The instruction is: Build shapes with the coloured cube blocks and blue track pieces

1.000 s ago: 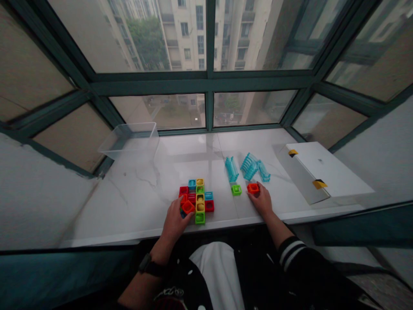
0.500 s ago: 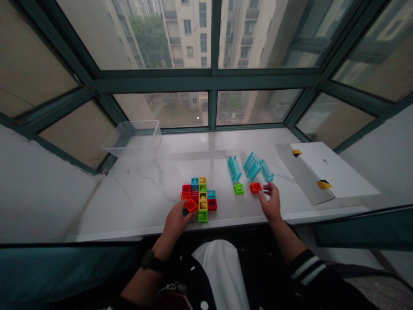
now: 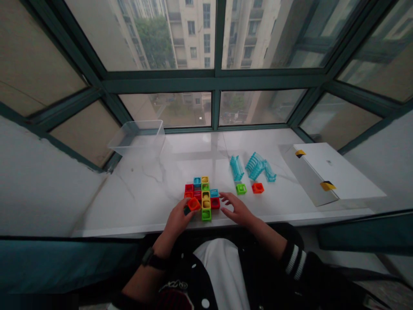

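Head view: left grip [image 3: 176,220] pinches a red square block [image 3: 194,204] at the near edge of a cluster of coloured plastic blocks [image 3: 202,199] on the marble desk [image 3: 135,202]. Right grip [image 3: 239,209] is spread, its fingers just beside the cluster, apparently not touching. Risk: a knock from either hand could shift neighbouring blocks; eased pressure could let the pinched block slip. Pinched block sits within the left grip, the cluster between both grips
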The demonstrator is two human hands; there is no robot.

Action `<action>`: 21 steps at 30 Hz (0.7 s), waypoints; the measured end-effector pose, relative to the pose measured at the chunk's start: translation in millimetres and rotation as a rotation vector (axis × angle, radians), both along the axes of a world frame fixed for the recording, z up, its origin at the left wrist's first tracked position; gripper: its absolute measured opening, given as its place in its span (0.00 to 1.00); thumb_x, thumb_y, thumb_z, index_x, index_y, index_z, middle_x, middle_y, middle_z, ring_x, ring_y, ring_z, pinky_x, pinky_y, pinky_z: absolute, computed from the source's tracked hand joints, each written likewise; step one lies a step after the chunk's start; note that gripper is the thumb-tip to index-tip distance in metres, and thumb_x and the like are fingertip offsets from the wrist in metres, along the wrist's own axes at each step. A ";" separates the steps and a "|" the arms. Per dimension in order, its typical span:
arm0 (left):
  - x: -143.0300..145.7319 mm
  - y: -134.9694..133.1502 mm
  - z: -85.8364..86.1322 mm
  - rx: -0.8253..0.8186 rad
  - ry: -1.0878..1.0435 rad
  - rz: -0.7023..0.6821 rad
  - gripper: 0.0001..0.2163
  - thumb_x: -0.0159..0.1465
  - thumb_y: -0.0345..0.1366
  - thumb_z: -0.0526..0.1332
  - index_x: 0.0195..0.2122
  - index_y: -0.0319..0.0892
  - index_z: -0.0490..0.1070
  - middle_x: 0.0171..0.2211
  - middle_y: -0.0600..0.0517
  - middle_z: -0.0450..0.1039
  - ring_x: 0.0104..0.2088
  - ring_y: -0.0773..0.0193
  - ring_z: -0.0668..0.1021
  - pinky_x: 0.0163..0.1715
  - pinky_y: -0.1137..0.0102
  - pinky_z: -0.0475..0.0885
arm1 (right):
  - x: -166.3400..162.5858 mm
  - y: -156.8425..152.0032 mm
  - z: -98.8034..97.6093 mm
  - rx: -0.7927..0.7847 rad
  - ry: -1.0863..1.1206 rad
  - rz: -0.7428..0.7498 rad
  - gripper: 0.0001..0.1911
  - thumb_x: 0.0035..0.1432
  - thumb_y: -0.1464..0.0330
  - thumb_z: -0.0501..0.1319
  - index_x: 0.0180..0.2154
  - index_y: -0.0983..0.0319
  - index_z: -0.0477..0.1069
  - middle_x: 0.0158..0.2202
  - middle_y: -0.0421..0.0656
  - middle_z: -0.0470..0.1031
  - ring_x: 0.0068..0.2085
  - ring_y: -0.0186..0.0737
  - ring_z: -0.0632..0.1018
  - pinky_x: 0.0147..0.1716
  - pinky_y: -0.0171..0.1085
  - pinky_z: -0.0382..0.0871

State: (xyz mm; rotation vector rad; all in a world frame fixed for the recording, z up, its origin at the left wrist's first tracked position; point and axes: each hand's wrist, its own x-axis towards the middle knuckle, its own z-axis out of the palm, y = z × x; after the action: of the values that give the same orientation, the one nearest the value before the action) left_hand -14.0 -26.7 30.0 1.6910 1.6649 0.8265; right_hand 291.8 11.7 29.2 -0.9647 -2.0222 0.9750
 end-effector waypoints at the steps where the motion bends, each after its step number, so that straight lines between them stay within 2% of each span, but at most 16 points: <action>1: 0.8 -0.2 1.8 0.003 -0.005 -0.002 0.22 0.62 0.47 0.68 0.56 0.47 0.72 0.56 0.45 0.78 0.55 0.48 0.80 0.59 0.51 0.74 | -4.2 -1.3 0.7 0.030 -0.043 0.047 0.29 0.65 0.67 0.64 0.66 0.54 0.65 0.59 0.50 0.73 0.55 0.48 0.77 0.53 0.50 0.77; 3: 2.5 -0.7 5.8 0.007 -0.014 -0.014 0.21 0.63 0.47 0.67 0.55 0.47 0.72 0.56 0.46 0.78 0.55 0.49 0.80 0.58 0.53 0.74 | -10.8 -2.8 0.8 0.086 -0.111 0.112 0.27 0.63 0.68 0.66 0.63 0.55 0.70 0.60 0.50 0.74 0.60 0.50 0.74 0.60 0.53 0.72; 5: 4.0 -1.2 9.3 -0.001 -0.034 -0.025 0.20 0.63 0.47 0.67 0.54 0.47 0.72 0.55 0.46 0.78 0.53 0.50 0.81 0.57 0.54 0.75 | -15.6 -3.3 -0.5 0.116 -0.148 0.152 0.27 0.61 0.70 0.67 0.62 0.55 0.72 0.61 0.50 0.74 0.62 0.51 0.73 0.62 0.53 0.68; 12: 4.2 -1.0 9.6 -0.033 -0.084 0.012 0.22 0.62 0.48 0.67 0.55 0.46 0.72 0.56 0.45 0.78 0.52 0.49 0.82 0.56 0.54 0.75 | -30.3 -3.7 -0.2 0.179 -0.239 0.210 0.29 0.61 0.68 0.68 0.64 0.55 0.71 0.61 0.48 0.76 0.61 0.51 0.75 0.63 0.54 0.66; 21: 4.2 -2.2 11.9 -0.058 -0.089 0.001 0.21 0.63 0.51 0.67 0.53 0.47 0.72 0.52 0.48 0.81 0.50 0.51 0.83 0.53 0.57 0.77 | -57.1 1.5 -6.9 0.190 -0.349 0.239 0.33 0.61 0.67 0.69 0.67 0.56 0.68 0.63 0.50 0.75 0.63 0.53 0.75 0.64 0.55 0.64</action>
State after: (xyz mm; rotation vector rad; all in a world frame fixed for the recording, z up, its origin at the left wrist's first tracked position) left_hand -9.8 -28.9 41.9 1.5911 1.6148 0.8343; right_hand 234.7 13.3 22.3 -0.8486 -2.5178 0.7536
